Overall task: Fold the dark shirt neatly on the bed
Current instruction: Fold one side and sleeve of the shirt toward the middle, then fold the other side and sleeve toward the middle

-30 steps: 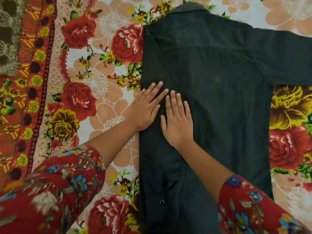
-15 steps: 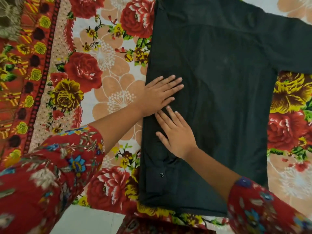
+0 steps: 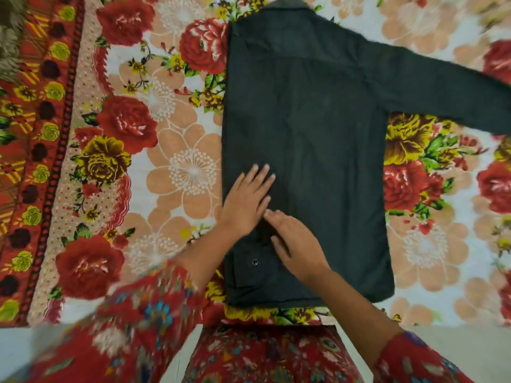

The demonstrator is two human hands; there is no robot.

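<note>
Both palms have slid toward the hem, left hand [image 3: 244,201] and right hand [image 3: 297,244] flat, fingers spread, gripping nothing, on the dark shirt [image 3: 312,139]; uneven pressure could skew the folded left edge.

A floral bedspread [image 3: 171,172] covers the surface, printed with large red roses, yellow-brown roses and pale peach blossoms on a whitish ground. Along its left edge runs a red patterned border [image 3: 33,161] carrying rows of small yellow and dark roses, and in the top left corner a brownish, blurred bit of fabric [image 3: 9,37] lies over that border. Past the bedspread's near edge a strip of pale floor [image 3: 456,352] shows at the bottom right.
</note>
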